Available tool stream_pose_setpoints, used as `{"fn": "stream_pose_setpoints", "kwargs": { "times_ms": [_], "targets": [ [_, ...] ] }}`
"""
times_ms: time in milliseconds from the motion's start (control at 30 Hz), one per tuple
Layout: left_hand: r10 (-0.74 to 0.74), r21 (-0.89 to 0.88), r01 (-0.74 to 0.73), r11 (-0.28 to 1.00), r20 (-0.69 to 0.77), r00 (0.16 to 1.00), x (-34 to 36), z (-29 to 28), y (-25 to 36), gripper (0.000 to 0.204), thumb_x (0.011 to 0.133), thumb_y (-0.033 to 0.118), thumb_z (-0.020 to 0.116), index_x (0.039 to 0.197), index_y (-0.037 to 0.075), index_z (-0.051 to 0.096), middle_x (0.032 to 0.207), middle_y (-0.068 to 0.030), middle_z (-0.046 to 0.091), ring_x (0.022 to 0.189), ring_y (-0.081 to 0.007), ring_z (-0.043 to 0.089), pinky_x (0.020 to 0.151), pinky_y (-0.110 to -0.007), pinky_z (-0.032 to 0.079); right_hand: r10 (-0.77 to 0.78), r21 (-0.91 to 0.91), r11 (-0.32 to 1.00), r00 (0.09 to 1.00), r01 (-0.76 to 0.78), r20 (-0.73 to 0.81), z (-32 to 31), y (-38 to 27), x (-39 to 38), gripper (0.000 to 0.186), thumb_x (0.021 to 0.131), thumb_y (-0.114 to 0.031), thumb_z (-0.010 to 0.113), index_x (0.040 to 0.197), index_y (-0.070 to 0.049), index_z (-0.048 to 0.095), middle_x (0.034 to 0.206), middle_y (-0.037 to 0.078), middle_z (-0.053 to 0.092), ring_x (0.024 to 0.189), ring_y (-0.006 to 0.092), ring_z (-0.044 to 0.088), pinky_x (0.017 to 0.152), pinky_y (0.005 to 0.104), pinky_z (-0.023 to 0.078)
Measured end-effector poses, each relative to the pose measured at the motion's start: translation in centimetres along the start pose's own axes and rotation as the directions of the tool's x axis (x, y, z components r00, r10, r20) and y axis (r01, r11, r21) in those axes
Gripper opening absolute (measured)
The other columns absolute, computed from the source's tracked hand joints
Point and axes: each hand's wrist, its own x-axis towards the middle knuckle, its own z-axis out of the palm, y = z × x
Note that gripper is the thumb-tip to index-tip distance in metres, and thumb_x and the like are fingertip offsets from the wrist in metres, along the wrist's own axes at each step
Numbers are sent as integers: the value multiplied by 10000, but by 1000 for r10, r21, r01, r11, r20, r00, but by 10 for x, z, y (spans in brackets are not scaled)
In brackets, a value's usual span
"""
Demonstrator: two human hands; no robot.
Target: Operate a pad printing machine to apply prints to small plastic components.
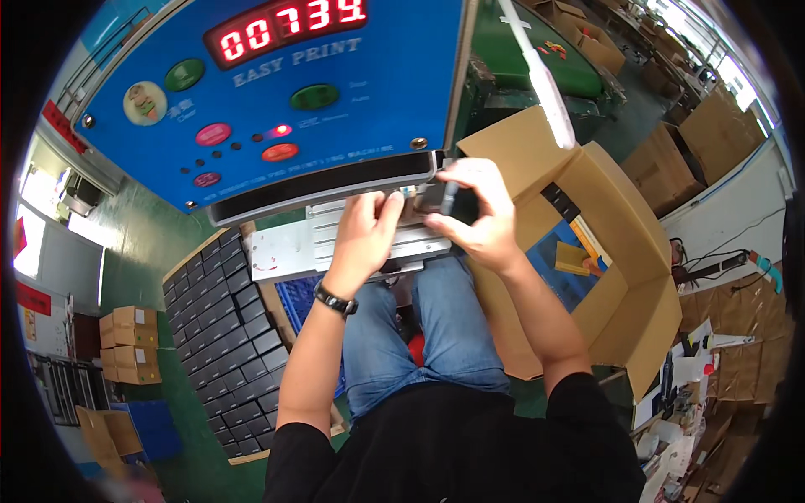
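Observation:
My right hand [482, 220] pinches a small black box-shaped piece [434, 199] between thumb and fingers, just under the lower edge of a blue-fronted pad printing machine [251, 109]. Beside it, my left hand [366, 235] has its fingers curled together over the grooved silver metal bed [327, 239]. Whatever those fingertips grip is hidden by the hand and the shade under the machine. A small metal fixture [409, 197] shows between the two hands. A dark band circles my left wrist.
Left of my legs, a board carries rows of black boxes [231, 335]. An open cardboard carton [620, 260] stands close by my right arm, with a blue sheet and an orange-yellow strip inside. A white lamp arm [537, 75] hangs above it. A blue crate [302, 302] sits under the bed.

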Motion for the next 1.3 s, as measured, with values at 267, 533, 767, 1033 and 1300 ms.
{"fn": "stream_pose_setpoints", "kwargs": {
  "times_ms": [267, 533, 767, 1033, 1300],
  "targets": [
    [-54, -138, 74, 988, 145, 988, 10, 17, -10, 353, 1127, 364, 524, 1027, 25, 531, 848, -100, 579, 772, -253, 531, 762, -390, 469, 590, 74, 788, 716, -611, -373, -149, 45, -148, 312, 939, -19, 745, 1159, -49, 527, 1003, 61, 612, 853, 130, 584, 774, 256, 486],
    [-134, 51, 124, 991, 340, 931, 3, 4, 16, 370, 1034, 387, 692, 1099, 32, 608, 817, -97, 685, 703, -244, 627, 666, -385, 494, 650, -212, 411, 448, -887, -614, -235, 109, -218, 248, 978, -214, 735, 956, -68, 536, 810, 66, 576, 703, 170, 580, 667, 296, 507],
    [-78, 101, 94, 990, -156, 985, -80, -39, -43, 316, 984, 292, 760, 920, 67, 548, 735, -15, 489, 641, -175, 441, 623, -335, 439, 683, -582, -77, 382, -810, -622, -265, 205, -199, 525, 970, -488, 653, 1082, 24, 674, 1028, 273, 761, 962, 484, 731, 813, 517, 579],
    [-244, 532, 556, 639, -546, 802, -217, -137, -138, 448, 937, 453, 755, 1134, 52, 722, 1036, -122, 644, 865, -312, 591, 773, -422, 496, 852, -773, 171, 486, -611, -195, -307, 211, -221, 616, 975, -578, 623, 1085, 19, 726, 1056, 268, 742, 951, 445, 723, 829, 501, 578],
    [-252, 752, 576, 319, -519, 817, -231, -113, -147, 602, 910, 521, 734, 1305, 67, 725, 1153, -160, 636, 1009, -354, 573, 873, -487, 460, 765, -787, 235, 608, -570, -212, -298, 207, -202, 473, 1070, -439, 572, 989, 17, 671, 979, 191, 701, 885, 377, 668, 838, 448, 545]
  ]
}}
